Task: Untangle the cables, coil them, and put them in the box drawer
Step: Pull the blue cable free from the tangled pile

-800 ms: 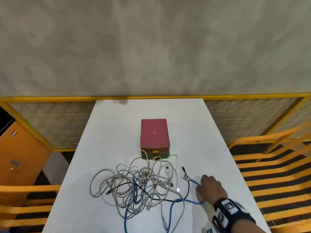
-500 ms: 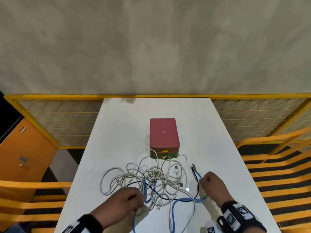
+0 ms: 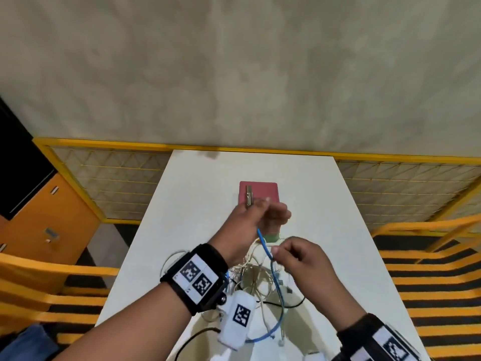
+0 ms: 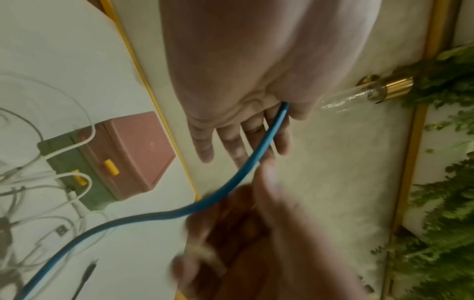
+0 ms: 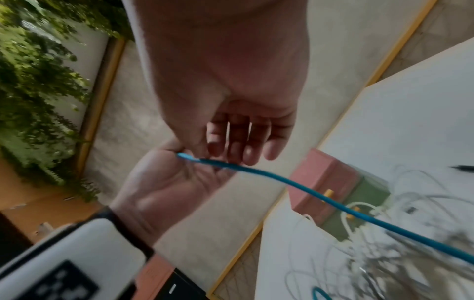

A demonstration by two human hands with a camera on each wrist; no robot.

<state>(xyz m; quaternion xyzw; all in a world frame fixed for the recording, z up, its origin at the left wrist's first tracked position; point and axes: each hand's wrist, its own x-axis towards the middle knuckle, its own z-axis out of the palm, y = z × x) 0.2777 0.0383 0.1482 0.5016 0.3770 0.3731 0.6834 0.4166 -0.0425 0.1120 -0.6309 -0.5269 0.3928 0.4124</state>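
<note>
A pink-lidded box with a green drawer base (image 3: 263,191) stands mid-table on the white table (image 3: 325,230). My left hand (image 3: 260,214) is raised in front of the box. It grips the plug end of the blue cable (image 3: 264,242), and the metal plug (image 3: 249,195) sticks up from the fist. My right hand (image 3: 279,252) pinches the same cable a little lower. From there the cable hangs down into a tangle of white cables (image 3: 257,277) and a black cable (image 3: 294,304). The left wrist view shows the blue cable (image 4: 243,170) leaving my curled fingers (image 4: 231,142).
A yellow mesh railing (image 3: 109,178) runs behind and beside the table. An orange cabinet (image 3: 44,225) stands at the left, and yellow slatted frames (image 3: 429,256) lie at the right. White cable loops rest against the drawer front (image 4: 77,178).
My left hand came in, took the blue cable's plug end and lifted it up before the box. My right hand left the plug end and now holds the cable lower down.
</note>
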